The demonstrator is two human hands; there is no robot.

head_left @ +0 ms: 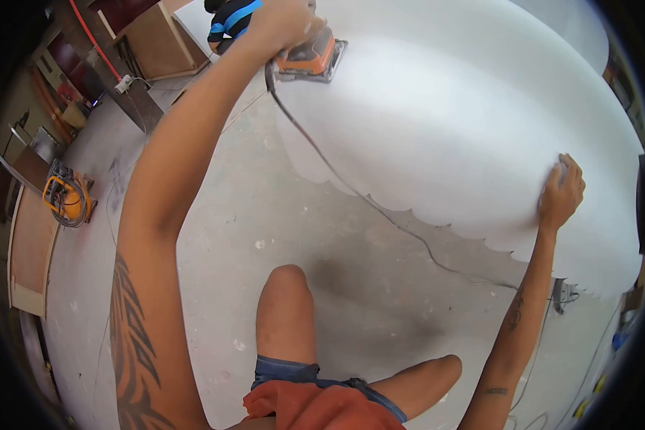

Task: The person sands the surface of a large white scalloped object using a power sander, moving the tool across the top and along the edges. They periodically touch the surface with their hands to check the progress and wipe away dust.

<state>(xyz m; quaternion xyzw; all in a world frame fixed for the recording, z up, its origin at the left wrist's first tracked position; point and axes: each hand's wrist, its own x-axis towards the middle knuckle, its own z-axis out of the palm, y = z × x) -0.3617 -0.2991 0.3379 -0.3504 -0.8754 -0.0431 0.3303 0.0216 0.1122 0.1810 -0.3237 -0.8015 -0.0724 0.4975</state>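
My left hand (pixel 283 29) is closed over the top of an orange and black electric sander (pixel 308 61). The sander's flat pad lies against a large white curved piece (pixel 437 115) with a scalloped lower edge. From the sander a dark power cord (pixel 322 156) trails down and right, passing along that edge. On the right side of the white surface rests my right hand (pixel 562 193), its thumb apart from the fingers. A greyish patch shows between them, and no tool can be made out there.
Another person in a striped shirt (pixel 233 18) is partly visible behind my left hand. A yellow-orange machine with a coiled hose (pixel 72 197) stands at the left, near wooden panels (pixel 32 247). A dark post (pixel 115 79) carries a red cable. Cords cross the concrete floor (pixel 222 308).
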